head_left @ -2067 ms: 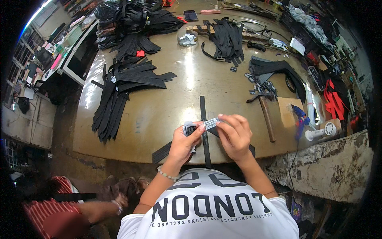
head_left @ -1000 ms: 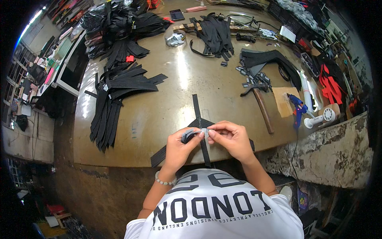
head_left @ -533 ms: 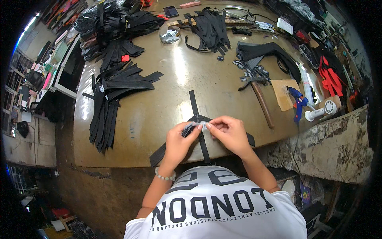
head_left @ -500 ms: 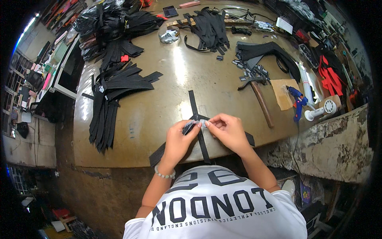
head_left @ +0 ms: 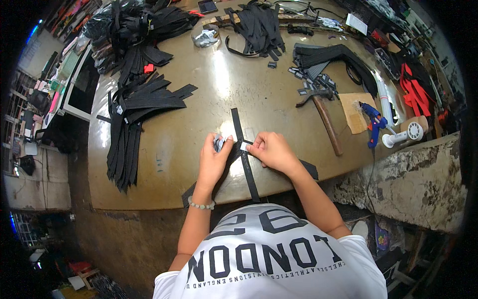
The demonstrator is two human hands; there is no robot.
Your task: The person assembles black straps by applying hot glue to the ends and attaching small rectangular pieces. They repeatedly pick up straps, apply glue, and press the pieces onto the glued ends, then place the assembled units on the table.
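Two black webbing straps lie crossed on the table before me; one strap [head_left: 250,179] points toward my body and the other strap [head_left: 309,170] spreads out to both sides. Where they meet, my right hand [head_left: 275,152] pinches a small white label [head_left: 244,146] against the crossing, or just over it. My left hand [head_left: 213,158] is closed around several small grey-and-white labels [head_left: 218,143], just left of the crossing. My fingers hide part of both the crossing and the held labels.
Piles of black straps [head_left: 149,104] lie at left, with more straps [head_left: 259,30] at the back. At right are loose small labels [head_left: 318,82], a hammer [head_left: 327,124], cardboard [head_left: 357,112], a blue glue gun [head_left: 372,122] and a white spool [head_left: 403,136]. A tape roll [head_left: 205,36] stands far back.
My hands have moved apart. The left has drawn back leftward with its labels, while the right has brought one white label to the strap crossing.
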